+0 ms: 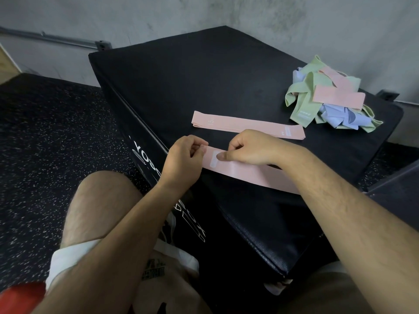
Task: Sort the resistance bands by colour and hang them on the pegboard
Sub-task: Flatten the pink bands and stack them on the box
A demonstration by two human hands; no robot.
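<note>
1. A black padded box [204, 75] with white lettering on its side stands in a corner of the room, against a grey concrete wall [158, 12].
2. A thin metal pipe [52, 38] runs along the wall, and the floor [45, 132] is dark rubber with pale specks.
3. A loose pile of green, blue and pink bands [328, 98] lies at the box's far right corner.
4. One pink band [247, 125] lies flat on the box top, apart from the pile and just beyond the hands.
5. A second pink band [249, 172] lies near the box's front edge, running under the right forearm.
6. The left hand [183, 157] pinches this second band's left end with curled fingers.
7. The right hand [251, 148], just beside the left, grips the same band with its thumb on a white label.
8. Both forearms reach forward over the person's bare knee.
</note>
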